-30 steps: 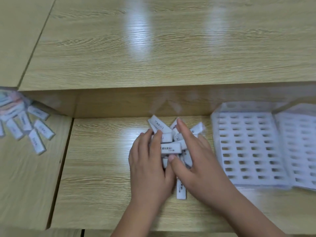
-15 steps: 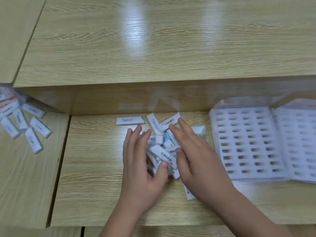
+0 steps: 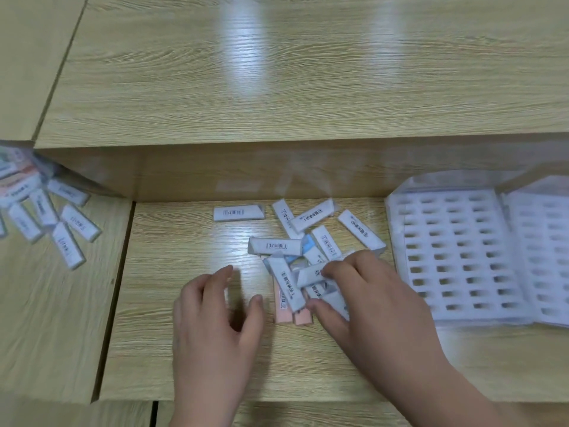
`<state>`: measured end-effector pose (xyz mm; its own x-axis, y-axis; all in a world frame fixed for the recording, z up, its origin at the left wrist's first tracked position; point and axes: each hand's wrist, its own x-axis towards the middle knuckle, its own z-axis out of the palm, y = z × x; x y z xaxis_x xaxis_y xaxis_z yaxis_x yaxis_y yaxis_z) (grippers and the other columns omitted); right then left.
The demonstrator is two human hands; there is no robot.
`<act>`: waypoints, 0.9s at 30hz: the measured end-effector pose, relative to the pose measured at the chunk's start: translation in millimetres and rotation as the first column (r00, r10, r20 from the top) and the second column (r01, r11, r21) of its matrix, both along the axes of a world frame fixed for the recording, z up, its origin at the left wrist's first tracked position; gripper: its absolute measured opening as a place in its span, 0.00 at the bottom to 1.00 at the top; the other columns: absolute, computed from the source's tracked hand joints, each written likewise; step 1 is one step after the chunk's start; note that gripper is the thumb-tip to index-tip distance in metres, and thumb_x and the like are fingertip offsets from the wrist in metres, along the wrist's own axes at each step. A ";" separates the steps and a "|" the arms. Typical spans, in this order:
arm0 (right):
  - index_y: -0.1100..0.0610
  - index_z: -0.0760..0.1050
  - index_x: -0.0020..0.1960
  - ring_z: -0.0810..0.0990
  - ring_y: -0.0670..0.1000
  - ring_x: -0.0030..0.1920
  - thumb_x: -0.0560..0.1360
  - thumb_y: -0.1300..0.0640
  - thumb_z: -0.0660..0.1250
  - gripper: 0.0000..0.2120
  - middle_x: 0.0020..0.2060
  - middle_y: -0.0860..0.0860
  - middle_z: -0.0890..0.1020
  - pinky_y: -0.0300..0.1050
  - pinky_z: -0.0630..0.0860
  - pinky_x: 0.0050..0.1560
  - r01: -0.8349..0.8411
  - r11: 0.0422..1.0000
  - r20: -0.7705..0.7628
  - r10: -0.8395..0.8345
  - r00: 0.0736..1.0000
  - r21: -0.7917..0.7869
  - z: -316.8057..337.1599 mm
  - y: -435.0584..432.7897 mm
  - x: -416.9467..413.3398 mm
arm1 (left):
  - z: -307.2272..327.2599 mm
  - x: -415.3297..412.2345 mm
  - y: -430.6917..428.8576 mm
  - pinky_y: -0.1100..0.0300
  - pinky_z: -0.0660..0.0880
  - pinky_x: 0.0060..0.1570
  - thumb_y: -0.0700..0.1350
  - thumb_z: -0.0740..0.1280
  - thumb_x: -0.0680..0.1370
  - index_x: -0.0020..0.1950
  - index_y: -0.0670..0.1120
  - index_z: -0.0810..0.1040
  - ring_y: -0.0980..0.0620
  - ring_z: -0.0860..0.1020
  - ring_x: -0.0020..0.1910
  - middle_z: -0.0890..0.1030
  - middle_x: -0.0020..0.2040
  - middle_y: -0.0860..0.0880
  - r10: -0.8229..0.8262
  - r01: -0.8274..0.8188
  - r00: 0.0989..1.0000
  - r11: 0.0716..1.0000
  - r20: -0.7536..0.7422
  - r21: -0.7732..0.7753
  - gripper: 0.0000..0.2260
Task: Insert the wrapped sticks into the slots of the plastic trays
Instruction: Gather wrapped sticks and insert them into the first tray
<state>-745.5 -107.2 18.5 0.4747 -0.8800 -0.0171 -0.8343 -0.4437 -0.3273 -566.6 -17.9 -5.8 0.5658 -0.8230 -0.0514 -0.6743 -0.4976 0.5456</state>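
**Now the sticks lie loose, next to the trays**

The wrapped sticks [image 3: 295, 260] make a loose pile in the lower middle of the frame, on the wooden table [image 3: 184, 349], and they point in many directions. One lone stick [image 3: 238, 212] lies apart at the upper left of the pile, with its long axis left to right. Another long stick [image 3: 361, 231] runs diagonally from upper left to lower right, and its lower end is near the left edge of the plastic trays [image 3: 455, 257]. Two pink sticks [image 3: 283, 312] lie with their long axis up and down in the frame.

The right hand [image 3: 378, 306] has its fingers curled over a white stick [image 3: 309, 274] on top of the pile, with the thumb at the near side, so it pinches it. The left hand [image 3: 215, 322] is just left of the pile, fingers loosely bent, and holds nothing.

Behind the pile stands the front wall of a raised step [image 3: 277, 167]. Bare table is left of the pile up to a seam. Beyond the seam a second heap [image 3: 46, 217] lies at the left edge of the frame.
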 end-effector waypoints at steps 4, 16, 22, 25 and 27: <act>0.48 0.75 0.57 0.79 0.50 0.42 0.68 0.43 0.74 0.20 0.45 0.44 0.78 0.40 0.73 0.32 0.020 0.998 0.014 -0.021 1.000 0.061 -3.2 0.3 -1.1 | 7.4 1.5 7.4 0.52 0.71 0.52 0.58 0.72 0.70 0.66 0.50 0.74 0.43 0.75 0.58 0.73 0.56 0.47 0.044 -0.044 0.999 0.990 0.000 0.137 0.27; 0.42 0.78 0.48 0.78 0.42 0.39 0.70 0.46 0.73 0.08 0.38 0.38 0.78 0.34 0.73 0.35 0.007 0.981 0.183 -0.043 0.982 0.192 16.1 7.4 -22.9 | 17.1 -10.1 7.6 0.55 0.70 0.38 0.49 0.75 0.69 0.41 0.56 0.75 0.54 0.77 0.40 0.75 0.41 0.55 0.086 -0.057 0.991 0.967 -0.106 0.249 0.10; 0.41 0.83 0.42 0.82 0.44 0.36 0.64 0.51 0.73 0.08 0.38 0.45 0.85 0.31 0.76 0.39 0.168 0.834 0.605 -0.505 0.616 0.526 60.1 -21.1 -84.5 | 37.2 -10.1 -4.1 0.61 0.71 0.34 0.47 0.76 0.70 0.42 0.57 0.75 0.58 0.77 0.33 0.80 0.36 0.58 0.069 -0.025 0.975 0.978 -0.209 0.208 0.10; 0.45 0.82 0.46 0.85 0.49 0.39 0.69 0.51 0.70 0.07 0.42 0.47 0.85 0.38 0.80 0.42 0.287 0.805 0.594 -0.582 0.556 0.520 54.7 -38.0 -117.6 | 62.0 -30.0 -14.7 0.71 0.70 0.30 0.41 0.77 0.69 0.43 0.63 0.77 0.59 0.76 0.29 0.79 0.30 0.58 0.017 -0.006 0.955 0.999 -0.297 0.038 0.17; 0.48 0.82 0.46 0.85 0.51 0.40 0.75 0.55 0.68 0.05 0.42 0.47 0.85 0.41 0.82 0.43 0.328 0.755 0.554 -0.645 0.526 0.568 45.3 -44.5 -130.3 | 77.2 -52.3 -28.9 0.72 0.71 0.28 0.45 0.78 0.71 0.42 0.60 0.81 0.57 0.76 0.26 0.82 0.31 0.53 -0.033 -0.012 0.900 0.995 -0.434 -0.101 0.11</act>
